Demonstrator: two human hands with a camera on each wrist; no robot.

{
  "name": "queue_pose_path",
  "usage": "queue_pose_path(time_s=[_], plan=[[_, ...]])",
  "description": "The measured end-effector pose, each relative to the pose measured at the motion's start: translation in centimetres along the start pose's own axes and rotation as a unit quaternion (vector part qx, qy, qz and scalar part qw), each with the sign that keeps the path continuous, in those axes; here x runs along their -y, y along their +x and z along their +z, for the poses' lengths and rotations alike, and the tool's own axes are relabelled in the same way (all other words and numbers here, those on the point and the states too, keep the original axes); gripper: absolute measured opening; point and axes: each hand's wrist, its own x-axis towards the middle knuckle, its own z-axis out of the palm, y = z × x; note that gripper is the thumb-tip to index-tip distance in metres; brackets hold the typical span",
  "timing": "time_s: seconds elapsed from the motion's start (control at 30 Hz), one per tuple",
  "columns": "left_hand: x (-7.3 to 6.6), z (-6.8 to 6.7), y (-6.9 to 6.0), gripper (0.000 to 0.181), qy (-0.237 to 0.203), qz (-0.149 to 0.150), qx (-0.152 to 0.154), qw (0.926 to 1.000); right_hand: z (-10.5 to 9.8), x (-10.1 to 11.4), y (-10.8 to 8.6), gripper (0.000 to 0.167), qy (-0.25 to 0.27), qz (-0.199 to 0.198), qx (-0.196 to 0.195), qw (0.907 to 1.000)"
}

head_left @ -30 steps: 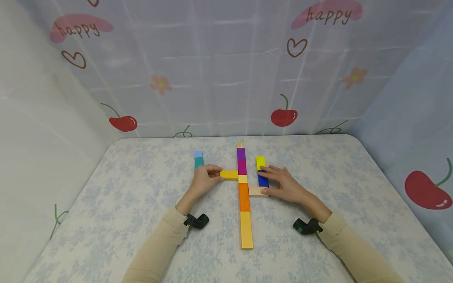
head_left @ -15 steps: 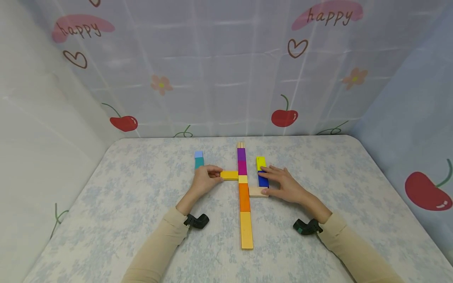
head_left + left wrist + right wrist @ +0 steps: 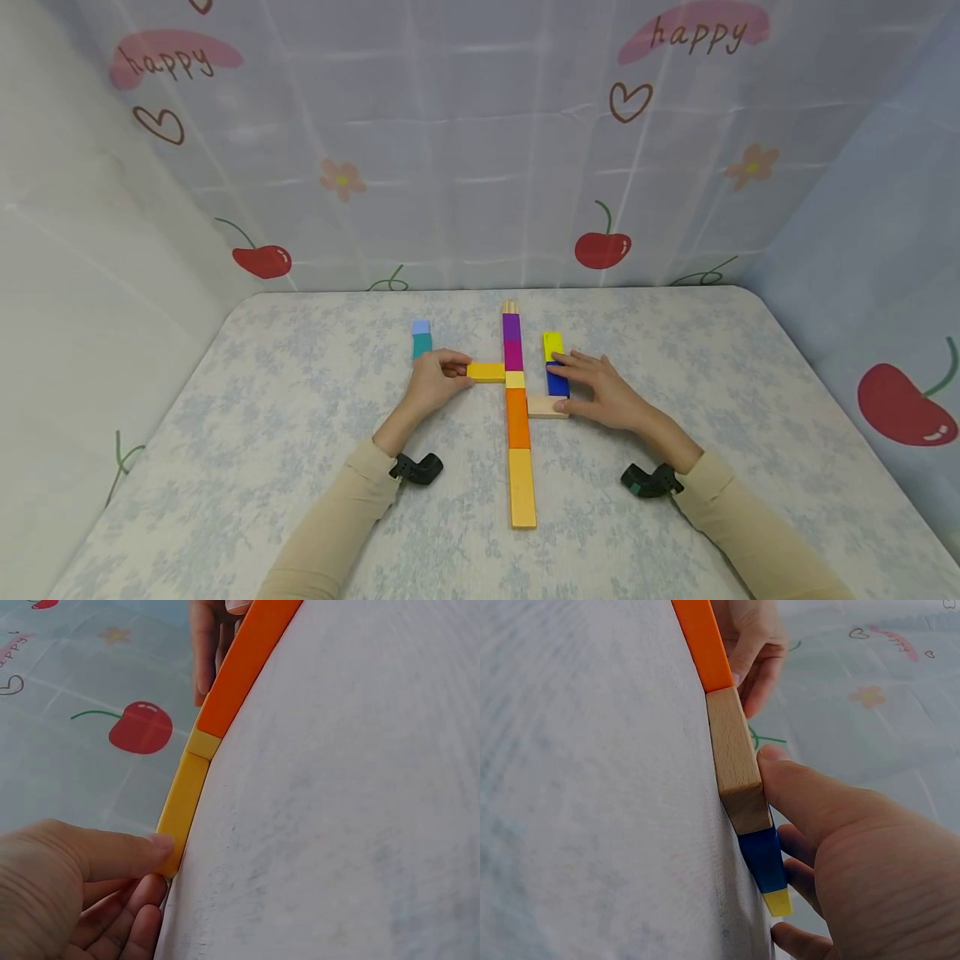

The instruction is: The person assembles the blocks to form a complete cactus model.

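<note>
My left hand (image 3: 435, 379) pinches the outer end of a golden-yellow block (image 3: 486, 372) between thumb and fingers. The block's other end meets a small pale-yellow block (image 3: 514, 380) in a long column. My right hand (image 3: 603, 392) lies spread on the other side, its thumb on a plain wooden block (image 3: 542, 407) and its fingertips at a blue block (image 3: 557, 380) and a bright-yellow block (image 3: 552, 345). In the right wrist view, the wooden block (image 3: 735, 742) abuts the orange block (image 3: 705, 645). Behind my left hand stands a teal block (image 3: 422, 345), partly hidden.
The column also holds a purple block (image 3: 511, 327), a magenta block (image 3: 513, 356) and a long light-orange plank (image 3: 522, 489), with thin sticks (image 3: 510, 307) at its far end. A light-blue block (image 3: 421, 327) adjoins the teal one. A printed curtain (image 3: 450, 225) rises behind the table.
</note>
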Motion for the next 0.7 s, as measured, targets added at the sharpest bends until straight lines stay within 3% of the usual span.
queue_pose_path(time_s=[0.17, 0.37, 0.53, 0.7], plan=[[-0.2, 0.0, -0.2, 0.036, 0.009, 0.002, -0.002, 1.0000, 0.0, 0.0, 0.0, 0.059, -0.001, 0.000, 0.000, 1.0000], [-1.4, -0.4, -0.6, 0.043, 0.054, 0.046, 0.004, 0.9975, 0.0, -0.1, -0.1, 0.061, -0.004, 0.001, 0.002, 1.0000], [-2.8, -2.1, -0.5, 0.045, 0.061, 0.094, -0.018, 0.9935, 0.0, -0.1, 0.0, 0.062, -0.004, 0.008, 0.007, 0.9999], [-2.5, -4.4, 0.0, 0.047, 0.037, 0.067, -0.038, 0.9963, 0.1, -0.2, 0.0, 0.062, -0.008, 0.007, 0.006, 0.9999]])
